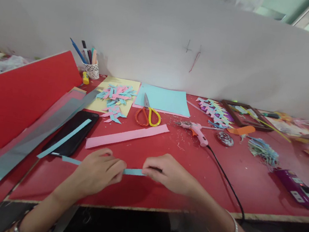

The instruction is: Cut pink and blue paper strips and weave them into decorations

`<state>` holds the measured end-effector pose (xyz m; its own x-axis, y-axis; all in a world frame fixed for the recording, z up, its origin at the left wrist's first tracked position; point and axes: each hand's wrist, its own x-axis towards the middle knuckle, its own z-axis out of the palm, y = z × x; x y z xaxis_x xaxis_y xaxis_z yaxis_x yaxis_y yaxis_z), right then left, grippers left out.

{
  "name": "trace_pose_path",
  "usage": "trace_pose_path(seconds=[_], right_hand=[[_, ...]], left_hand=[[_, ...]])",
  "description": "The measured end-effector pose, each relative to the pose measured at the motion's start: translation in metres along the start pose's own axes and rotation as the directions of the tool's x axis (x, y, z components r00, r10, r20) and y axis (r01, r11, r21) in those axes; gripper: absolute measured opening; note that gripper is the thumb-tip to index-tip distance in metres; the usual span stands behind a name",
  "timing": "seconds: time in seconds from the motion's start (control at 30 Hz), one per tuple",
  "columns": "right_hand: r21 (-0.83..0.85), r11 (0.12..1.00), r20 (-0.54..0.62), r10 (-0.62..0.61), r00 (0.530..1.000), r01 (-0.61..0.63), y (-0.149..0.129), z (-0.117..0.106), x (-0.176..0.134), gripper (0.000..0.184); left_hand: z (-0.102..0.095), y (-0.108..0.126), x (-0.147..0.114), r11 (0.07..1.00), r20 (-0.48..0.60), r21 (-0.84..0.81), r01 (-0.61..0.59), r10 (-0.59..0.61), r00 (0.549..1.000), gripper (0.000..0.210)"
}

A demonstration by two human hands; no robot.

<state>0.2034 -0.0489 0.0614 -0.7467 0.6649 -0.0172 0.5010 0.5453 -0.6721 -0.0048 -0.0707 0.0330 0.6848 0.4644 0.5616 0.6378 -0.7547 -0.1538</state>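
Observation:
A narrow blue paper strip [133, 172] stretches between my two hands, just above the front of the red table. My left hand [99, 171] is closed on it, with the strip's tail coming out to the left. My right hand [165, 172] pinches the other end between thumb and curled fingers. Beyond them lies a wide pink paper strip [128, 136]. Another blue strip [65, 138] rests across a black phone [82, 132] left of my hands. Scissors [148, 113] with red and yellow handles lie behind the pink strip.
A pink glue gun [195, 130] with a black cord lies right of centre. Folded paper pieces [118, 97] sit on yellow paper, beside blue sheets [162, 100]. A pen cup [92, 70] stands back left, near a leaning red board [23, 100]. A purple power strip [297, 188] is far right.

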Motion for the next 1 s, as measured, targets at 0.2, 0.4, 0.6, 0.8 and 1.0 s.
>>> trace_pose_path(seconds=[0.2, 0.4, 0.6, 0.8, 1.0], right_hand=[[0.082, 0.994, -0.111, 0.084, 0.990, -0.075, 0.014, -0.022, -0.024, 0.023], [0.105, 0.984, -0.186, 0.162, 0.969, -0.145, 0.023, -0.038, -0.043, 0.026], [0.358, 0.930, -0.240, 0.181, 0.954, -0.087, 0.024, -0.020, -0.033, 0.027], [0.402, 0.910, -0.040, 0.127, 0.991, -0.101, 0.010, 0.003, -0.007, 0.018], [0.381, 0.903, 0.082, 0.179, 0.980, -0.197, 0.013, 0.001, -0.010, 0.019]], left_hand=[[-0.012, -0.025, -0.020, 0.994, 0.015, 0.031, 0.106, -0.107, 0.994, 0.030], [-0.020, -0.052, -0.051, 0.920, 0.121, 0.075, 0.386, -0.392, 0.912, 0.021], [-0.018, -0.046, -0.049, 0.738, 0.356, -0.154, 0.657, -0.579, 0.733, 0.018], [-0.011, -0.023, -0.003, 0.319, 0.487, -0.695, 0.645, -0.452, 0.748, 0.031], [-0.004, -0.031, 0.004, 0.098, 0.354, -0.773, 0.627, -0.754, 0.554, 0.029]])
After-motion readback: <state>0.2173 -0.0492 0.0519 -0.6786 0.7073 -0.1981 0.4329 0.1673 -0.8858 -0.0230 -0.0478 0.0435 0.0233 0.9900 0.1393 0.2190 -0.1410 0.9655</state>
